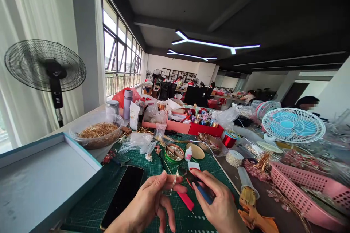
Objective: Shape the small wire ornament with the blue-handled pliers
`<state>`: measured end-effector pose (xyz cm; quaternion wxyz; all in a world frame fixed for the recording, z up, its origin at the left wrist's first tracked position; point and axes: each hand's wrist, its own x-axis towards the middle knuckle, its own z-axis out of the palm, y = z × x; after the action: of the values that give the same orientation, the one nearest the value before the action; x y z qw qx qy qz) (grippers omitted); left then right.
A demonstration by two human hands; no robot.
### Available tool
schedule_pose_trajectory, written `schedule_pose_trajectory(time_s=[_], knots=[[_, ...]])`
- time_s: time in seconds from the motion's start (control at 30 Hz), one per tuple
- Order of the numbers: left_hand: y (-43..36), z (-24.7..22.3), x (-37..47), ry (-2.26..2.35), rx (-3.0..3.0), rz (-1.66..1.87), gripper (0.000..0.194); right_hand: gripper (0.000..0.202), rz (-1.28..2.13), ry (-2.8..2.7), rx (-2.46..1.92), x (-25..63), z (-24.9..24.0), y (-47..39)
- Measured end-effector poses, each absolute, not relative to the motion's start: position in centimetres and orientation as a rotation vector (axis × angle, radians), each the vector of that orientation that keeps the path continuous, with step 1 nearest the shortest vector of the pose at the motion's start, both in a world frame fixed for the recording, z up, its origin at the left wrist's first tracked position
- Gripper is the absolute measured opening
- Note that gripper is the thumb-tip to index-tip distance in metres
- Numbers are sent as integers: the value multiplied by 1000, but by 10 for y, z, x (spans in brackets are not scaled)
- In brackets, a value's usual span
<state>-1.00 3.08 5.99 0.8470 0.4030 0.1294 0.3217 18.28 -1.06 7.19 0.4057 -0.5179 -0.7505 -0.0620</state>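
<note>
Left hand (pixel 149 204): grip pinched on a thin beaded wire piece (pixel 174 180), held upright over the green cutting mat (pixel 153 169).
Right hand (pixel 220 205): grip closed around blue-handled pliers (pixel 201 189), tips just beside the wire piece.
Nearby on the bench: black phone (pixel 123 194) at left, glue gun (pixel 250 204) at right, pink basket (pixel 300 193) beyond.

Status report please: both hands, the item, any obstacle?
Left hand pinches beaded wire piece. Right hand grips pliers at it. Phone lies close left, not touching.
</note>
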Motion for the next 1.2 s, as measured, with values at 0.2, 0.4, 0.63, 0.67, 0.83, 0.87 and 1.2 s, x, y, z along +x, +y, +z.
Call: schedule_pose_trajectory(time_s=[0.2,0.4,0.63,0.67,0.83,0.87,1.2], knots=[[25,70,-9,304,925,707,44,23,-100,-1864,-1311,178,85,-15],[24,81,-10,454,1074,914,46,24,-45,-1815,-1338,174,91,-20],[24,87,-14,315,1024,815,46,27,-92,-1835,-1378,177,94,-23],[23,87,-14,299,1012,792,47,27,-97,-1834,-1379,177,94,-24],[18,83,-18,304,1017,693,50,26,-111,-1828,-1383,174,97,-28],[18,81,-21,342,1042,669,51,25,-111,-1828,-1380,173,97,-28],[32,52,-98,1287,1676,797,31,29,-11,-1836,-1358,184,65,-26]])
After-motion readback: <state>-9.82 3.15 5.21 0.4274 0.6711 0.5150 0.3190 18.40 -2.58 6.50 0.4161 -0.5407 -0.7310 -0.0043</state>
